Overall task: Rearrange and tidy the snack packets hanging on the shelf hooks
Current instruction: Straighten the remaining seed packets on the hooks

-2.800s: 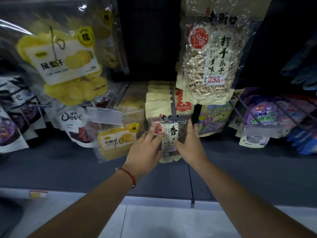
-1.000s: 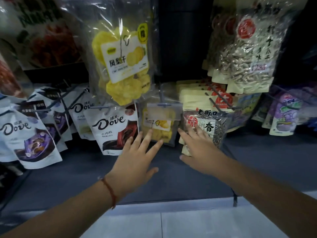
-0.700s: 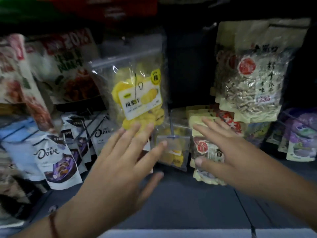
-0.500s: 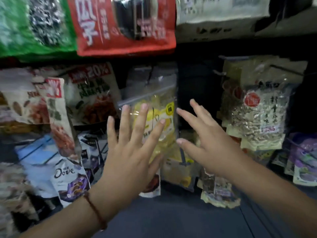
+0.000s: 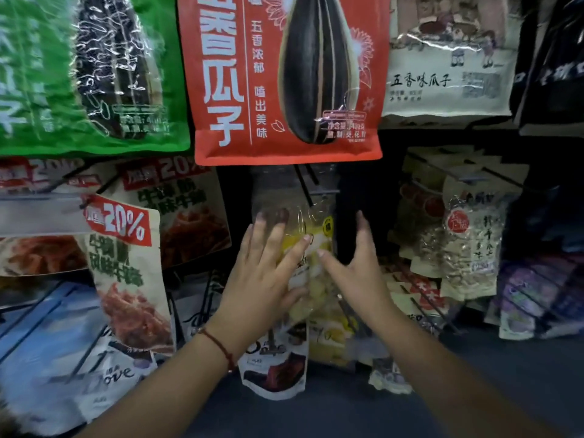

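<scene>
A: Both hands moved up from the seed packet; left hand (image 5: 264,279) and right hand (image 5: 357,273), fingers spread, flank the clear yellow-snack packet (image 5: 311,248) on its hook (image 5: 305,188).

B: Looks light, crinkly and slippery. I'd pinch the top edges.

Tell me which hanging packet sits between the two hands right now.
The clear packet of yellow dried fruit, hanging below the red sunflower seed bag. The left hand and right hand flank it; the others hang off to either side.
</scene>
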A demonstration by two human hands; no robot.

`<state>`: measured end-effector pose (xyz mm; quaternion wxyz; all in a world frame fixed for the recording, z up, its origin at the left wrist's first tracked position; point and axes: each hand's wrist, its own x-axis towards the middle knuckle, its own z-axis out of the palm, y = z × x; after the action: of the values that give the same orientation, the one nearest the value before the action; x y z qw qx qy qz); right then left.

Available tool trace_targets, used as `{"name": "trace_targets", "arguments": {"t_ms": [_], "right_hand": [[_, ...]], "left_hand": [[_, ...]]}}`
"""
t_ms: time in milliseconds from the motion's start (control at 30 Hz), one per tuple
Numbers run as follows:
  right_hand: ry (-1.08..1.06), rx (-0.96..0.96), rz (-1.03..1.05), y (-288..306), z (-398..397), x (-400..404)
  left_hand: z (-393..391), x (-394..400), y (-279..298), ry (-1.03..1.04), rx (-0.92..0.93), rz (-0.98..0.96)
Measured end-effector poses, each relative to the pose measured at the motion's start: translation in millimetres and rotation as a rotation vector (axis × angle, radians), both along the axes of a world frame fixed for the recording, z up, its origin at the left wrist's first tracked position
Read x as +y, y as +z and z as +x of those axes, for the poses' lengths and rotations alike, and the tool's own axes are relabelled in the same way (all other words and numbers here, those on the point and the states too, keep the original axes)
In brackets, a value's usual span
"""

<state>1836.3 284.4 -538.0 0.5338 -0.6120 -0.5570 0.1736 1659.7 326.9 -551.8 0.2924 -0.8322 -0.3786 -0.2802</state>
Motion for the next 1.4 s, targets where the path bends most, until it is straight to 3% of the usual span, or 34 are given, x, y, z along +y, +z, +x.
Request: {"name": "trace_targets", "arguments": {"t_ms": [67, 167, 267, 333, 400, 500, 700, 967, 1133, 1233, 1300, 1400], "right_hand": [[0.034, 0.189, -0.135, 4, 0, 14], [0.042, 0.287, -0.306, 4, 7, 37], [0.137, 0.423, -0.347, 6, 20, 41], [0.21, 0.449, -0.336, 9, 23, 36], [0.233, 0.415, -0.318, 9, 25, 34], [0.261, 0.405, -0.304, 12, 23, 33], [0.335, 0.339, -0.413, 11, 26, 43], [0.262, 0.367, -0.238, -12, 35, 58], [0.156, 0.185, -0.108, -33, 36, 49], [0.068, 0.115, -0.158, -31, 41, 61], [0.162, 0.209, -0.27, -27, 47, 68], [0.461, 0.5, -0.364, -29, 54, 71]], "left_hand": [[2, 4, 3, -0.054, -0.01, -0.027], [8, 2, 6, -0.115, -0.094, -0.085], [5, -6, 3, -0.21, -0.21, -0.093], [1, -13, -2, -0.157, -0.343, -0.106], [3, -23, -6, -0.073, -0.618, -0.291], [19, -32, -9, -0.206, -1.104, -0.781], [25, 6, -2, -0.148, -1.202, -0.952], [40, 28, -4, -0.276, -1.513, -0.98], [41, 27, -8, -0.328, -1.641, -0.919], [49, 27, -6, -0.324, -1.674, -0.881], [53, 27, -6, -0.312, -1.703, -0.843], [53, 22, -5, -0.298, -1.707, -0.829]]}}
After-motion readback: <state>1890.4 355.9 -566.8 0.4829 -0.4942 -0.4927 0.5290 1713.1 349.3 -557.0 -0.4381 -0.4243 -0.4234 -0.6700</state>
